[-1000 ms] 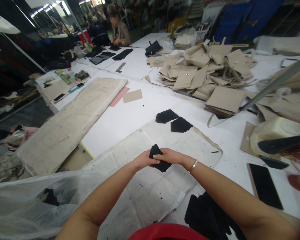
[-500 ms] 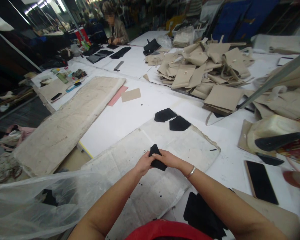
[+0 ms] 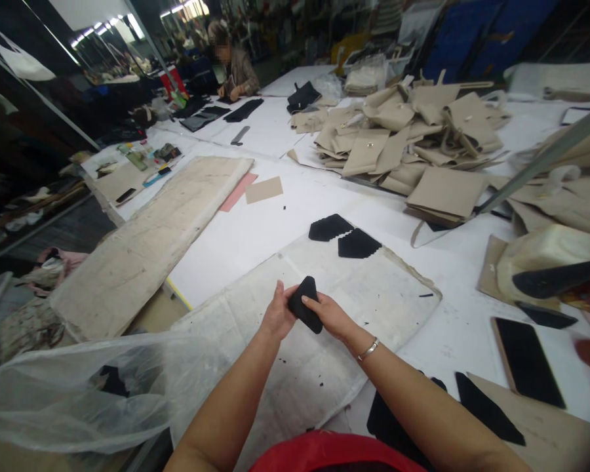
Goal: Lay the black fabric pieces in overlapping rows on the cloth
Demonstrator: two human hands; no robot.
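Over the pale board (image 3: 255,314), my right hand (image 3: 332,314) grips a small stack of black pieces (image 3: 305,311), its thumb lying on top. My left hand (image 3: 278,313) touches the stack's left side, with its thumb raised and its palm partly turned up; its fingers go behind the stack. Two black pointed pieces with zigzag edges (image 3: 358,243) lie at the board's far edge. More black pieces (image 3: 393,419) are partly hidden under my right forearm.
A heap of beige bag parts (image 3: 373,147) covers the back right. A phone (image 3: 528,360) and a plastic container (image 3: 545,255) are at the right. A clear bag (image 3: 78,393) hangs at the lower left. Across the table sits a person (image 3: 238,69). A long padded board (image 3: 152,242) lies left.
The left thumb has lifted off the black stack, and that hand has opened more. The stack has turned to show its broad face. The whole view has shifted slightly.
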